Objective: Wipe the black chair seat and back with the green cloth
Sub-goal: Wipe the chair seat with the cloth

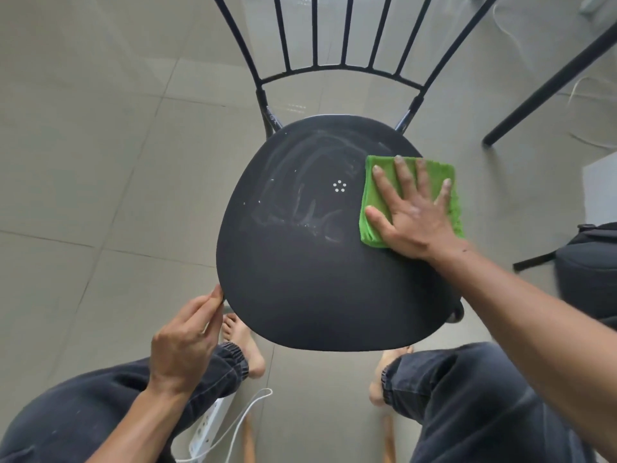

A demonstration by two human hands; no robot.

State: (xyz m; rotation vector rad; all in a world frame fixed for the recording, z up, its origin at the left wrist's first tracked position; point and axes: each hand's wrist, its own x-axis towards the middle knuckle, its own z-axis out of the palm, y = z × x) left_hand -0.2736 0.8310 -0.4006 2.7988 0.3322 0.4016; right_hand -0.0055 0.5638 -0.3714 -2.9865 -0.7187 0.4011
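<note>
While I'm looking straight down from my head cam, my right hand (pixel 412 208) is spread flat, fingers splayed, pressing the folded green cloth (pixel 445 182) onto the right side of the black chair seat (pixel 300 279), just right of the little ring of white dots (pixel 339 186). My left hand (pixel 182 345) is well apart from the cloth, pinching the seat's near-left edge with thumb and fingertips. Pale streaky smears (pixel 300 182) cover the seat's far middle, and the chair back (pixel 337 35) stands beyond, untouched by either hand.
</note>
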